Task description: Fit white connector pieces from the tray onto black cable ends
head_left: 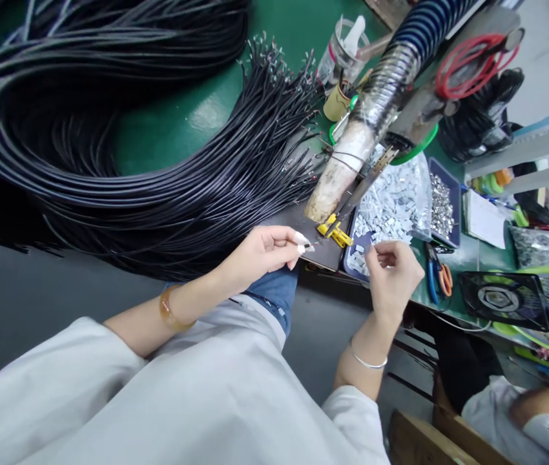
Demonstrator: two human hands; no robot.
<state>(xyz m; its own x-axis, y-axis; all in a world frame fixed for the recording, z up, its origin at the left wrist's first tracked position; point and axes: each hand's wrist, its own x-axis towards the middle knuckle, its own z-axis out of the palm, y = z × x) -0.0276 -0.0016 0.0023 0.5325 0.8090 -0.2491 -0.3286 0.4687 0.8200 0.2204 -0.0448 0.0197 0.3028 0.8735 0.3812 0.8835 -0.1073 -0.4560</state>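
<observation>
Over the table's front edge, my left hand [274, 250] pinches a small dark-and-silver piece [309, 246] that looks like a wire end. White covers wrap its thumb and fingertip. To the right, my right hand [395, 274] is closed, thumb against curled fingers, at the near edge of a blue tray [352, 266]. What those fingers hold, if anything, I cannot make out. Small pale rectangular pieces [388, 203] fill the tray, partly in a clear plastic bag. Between the hands, a yellow clip [335, 231] sits below the mouth of a taped duct [347, 158].
A big bundle of black cables [197, 187] curves across the green table, stripped ends towards the duct. A second tray of metal parts [442, 200], pliers [433, 274], orange-handled scissors [445, 279] and a black fan [504, 300] lie right. Another person's arm [540, 403] shows lower right.
</observation>
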